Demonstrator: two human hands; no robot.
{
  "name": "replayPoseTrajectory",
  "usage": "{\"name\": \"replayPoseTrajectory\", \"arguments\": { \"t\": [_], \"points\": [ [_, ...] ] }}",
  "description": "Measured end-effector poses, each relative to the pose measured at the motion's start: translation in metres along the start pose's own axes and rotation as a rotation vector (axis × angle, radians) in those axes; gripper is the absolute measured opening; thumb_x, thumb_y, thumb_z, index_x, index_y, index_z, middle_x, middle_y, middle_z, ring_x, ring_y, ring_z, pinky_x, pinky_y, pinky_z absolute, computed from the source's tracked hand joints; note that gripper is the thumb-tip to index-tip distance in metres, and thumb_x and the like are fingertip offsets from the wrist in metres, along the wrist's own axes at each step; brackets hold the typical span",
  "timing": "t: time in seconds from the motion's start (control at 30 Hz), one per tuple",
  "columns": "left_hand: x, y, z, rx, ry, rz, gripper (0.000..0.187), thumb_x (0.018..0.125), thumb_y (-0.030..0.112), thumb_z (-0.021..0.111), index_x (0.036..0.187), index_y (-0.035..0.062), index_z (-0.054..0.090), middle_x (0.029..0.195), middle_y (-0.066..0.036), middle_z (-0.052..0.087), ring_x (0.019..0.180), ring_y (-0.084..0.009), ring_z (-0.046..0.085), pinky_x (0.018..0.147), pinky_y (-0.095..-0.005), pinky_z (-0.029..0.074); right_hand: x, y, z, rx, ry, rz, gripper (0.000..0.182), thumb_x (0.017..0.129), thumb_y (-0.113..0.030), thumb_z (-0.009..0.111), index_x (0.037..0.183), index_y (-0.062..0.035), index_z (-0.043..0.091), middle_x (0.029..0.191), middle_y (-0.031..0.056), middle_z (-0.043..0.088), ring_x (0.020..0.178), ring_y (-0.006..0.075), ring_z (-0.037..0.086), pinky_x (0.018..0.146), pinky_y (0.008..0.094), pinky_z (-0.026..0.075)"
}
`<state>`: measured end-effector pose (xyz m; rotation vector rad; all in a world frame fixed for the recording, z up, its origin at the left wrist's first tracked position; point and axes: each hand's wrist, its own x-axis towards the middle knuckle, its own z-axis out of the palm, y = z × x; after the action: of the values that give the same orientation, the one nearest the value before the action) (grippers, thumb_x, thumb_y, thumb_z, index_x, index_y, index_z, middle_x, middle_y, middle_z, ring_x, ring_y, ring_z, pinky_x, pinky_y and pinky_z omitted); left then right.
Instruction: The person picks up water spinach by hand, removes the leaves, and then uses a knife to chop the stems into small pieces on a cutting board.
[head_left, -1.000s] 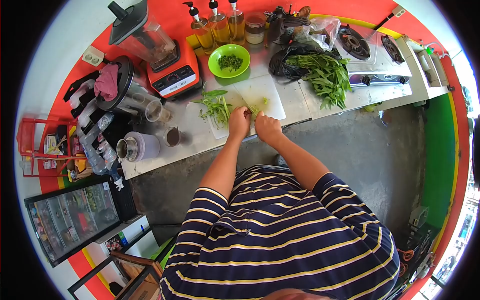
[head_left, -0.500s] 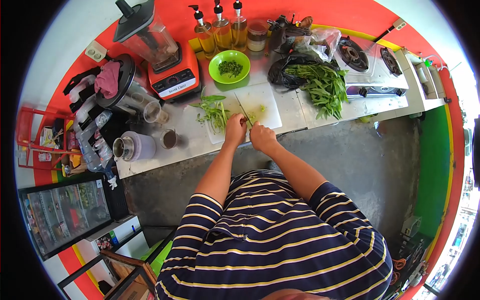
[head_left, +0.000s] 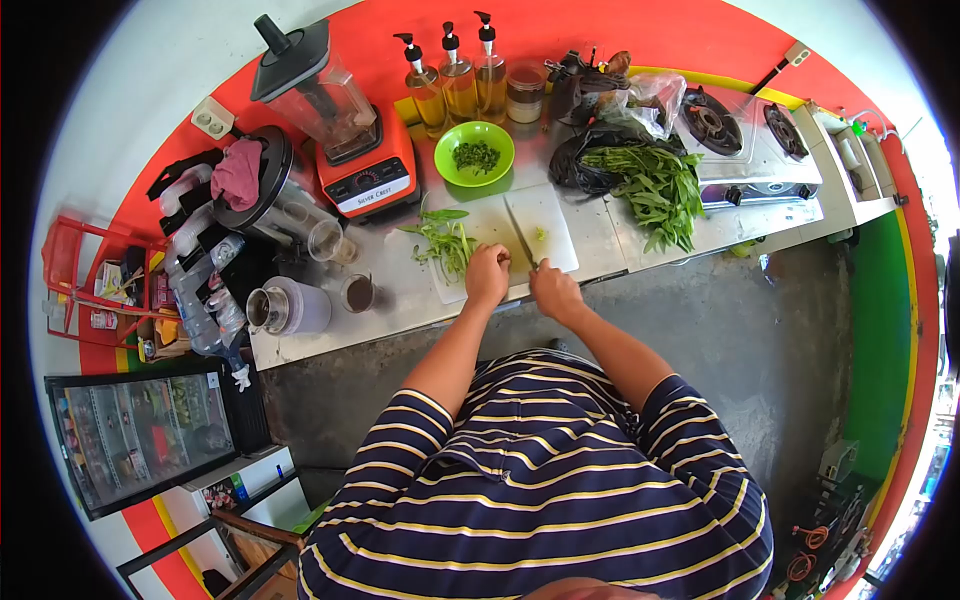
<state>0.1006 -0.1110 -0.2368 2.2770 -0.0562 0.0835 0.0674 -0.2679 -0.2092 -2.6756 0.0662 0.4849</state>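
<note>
My right hand (head_left: 555, 289) is closed round the handle of a knife (head_left: 521, 229), whose blade points away from me over a white cutting board (head_left: 555, 208). My left hand (head_left: 488, 274) is over the board's near part, left of the knife, with its fingers curled together. What those fingers hold, if anything, is hidden. Beside it on the left lies a loose pile of green leaves and stems (head_left: 446, 243). A few small green pieces (head_left: 541, 234) rest on the board right of the blade. Behind the board stands a lime-green bowl (head_left: 447, 172) with chopped greens (head_left: 476, 157) in it.
A red blender (head_left: 372, 184) and several pump bottles (head_left: 458, 84) stand at the back. Leafy greens (head_left: 660, 190) spill from a black bag (head_left: 575, 166) near the gas stove (head_left: 755, 130). At left are a dark-filled cup (head_left: 359, 293) and a lidded container (head_left: 302, 306).
My hands have moved apart: the right one, with the knife, is farther right of the left hand. The blade has shifted away from the left fingers. The whole view has shifted slightly.
</note>
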Motion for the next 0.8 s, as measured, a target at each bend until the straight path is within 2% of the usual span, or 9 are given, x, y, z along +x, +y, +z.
{"name": "replayPoseTrajectory", "arguments": {
  "t": [0.1, 0.27, 0.43, 0.53, 0.63, 0.8],
  "points": [
    [0.001, 0.015, -0.012, 0.082, -0.024, -0.06, 0.006, 0.079, 0.005, 0.075, 0.083, 0.0066, 0.07, 0.088, -0.014, 0.063, 0.089, -0.0339, 0.065, 0.076, -0.0441, 0.051, 0.005, 0.024, -0.005, -0.01, 0.068, 0.012, 0.037, 0.103, -0.035, 0.049, 0.109, 0.0016, 0.052, 0.094, 0.0304, 0.069, 0.09, 0.048, 0.069, 0.08, 0.0568, 0.055],
    [0.011, 0.003, -0.005, 0.108, -0.04, -0.01, 0.008, 0.077, 0.007, 0.076, 0.082, 0.0067, 0.07, 0.089, -0.014, 0.064, 0.089, -0.0344, 0.065, 0.077, -0.0462, 0.052, 0.005, 0.042, -0.019, 0.007, 0.055, -0.028, 0.04, 0.102, -0.035, 0.051, 0.107, 0.004, 0.054, 0.093, 0.0314, 0.069, 0.088, 0.0492, 0.068, 0.08, 0.0569, 0.054],
    [0.032, -0.012, 0.005, 0.056, -0.124, 0.018, 0.006, 0.075, 0.005, 0.074, 0.081, 0.0052, 0.071, 0.088, -0.017, 0.069, 0.088, -0.0355, 0.067, 0.077, -0.0461, 0.054, -0.002, 0.031, -0.036, -0.028, 0.001, -0.09, 0.039, 0.101, -0.035, 0.054, 0.108, 0.004, 0.054, 0.095, 0.0297, 0.069, 0.09, 0.0479, 0.069, 0.082, 0.0547, 0.055],
    [0.04, -0.011, 0.002, 0.052, -0.19, 0.111, 0.006, 0.074, 0.002, 0.071, 0.079, 0.0047, 0.073, 0.085, -0.018, 0.072, 0.085, -0.0361, 0.069, 0.077, -0.0456, 0.055, -0.006, 0.023, -0.046, -0.068, -0.038, -0.159, 0.039, 0.101, -0.033, 0.054, 0.108, 0.005, 0.054, 0.095, 0.0301, 0.069, 0.09, 0.0483, 0.069, 0.081, 0.0545, 0.055],
    [0.042, -0.01, 0.002, 0.085, -0.18, 0.099, 0.009, 0.073, 0.001, 0.071, 0.079, 0.0065, 0.076, 0.084, -0.017, 0.073, 0.084, -0.035, 0.071, 0.077, -0.0447, 0.057, 0.0, 0.015, -0.047, -0.066, -0.056, -0.169, 0.039, 0.102, -0.031, 0.053, 0.108, 0.0068, 0.054, 0.096, 0.0305, 0.069, 0.091, 0.0478, 0.069, 0.081, 0.0539, 0.055],
    [0.049, -0.013, 0.002, 0.074, -0.229, -0.066, 0.009, 0.074, 0.006, 0.076, 0.08, 0.0106, 0.079, 0.087, -0.015, 0.075, 0.086, -0.0328, 0.073, 0.079, -0.0422, 0.058, 0.024, 0.001, -0.025, -0.039, -0.037, -0.217, 0.04, 0.103, -0.032, 0.051, 0.105, 0.0076, 0.056, 0.095, 0.0326, 0.068, 0.093, 0.0492, 0.068, 0.082, 0.0553, 0.054]
  ]
}}
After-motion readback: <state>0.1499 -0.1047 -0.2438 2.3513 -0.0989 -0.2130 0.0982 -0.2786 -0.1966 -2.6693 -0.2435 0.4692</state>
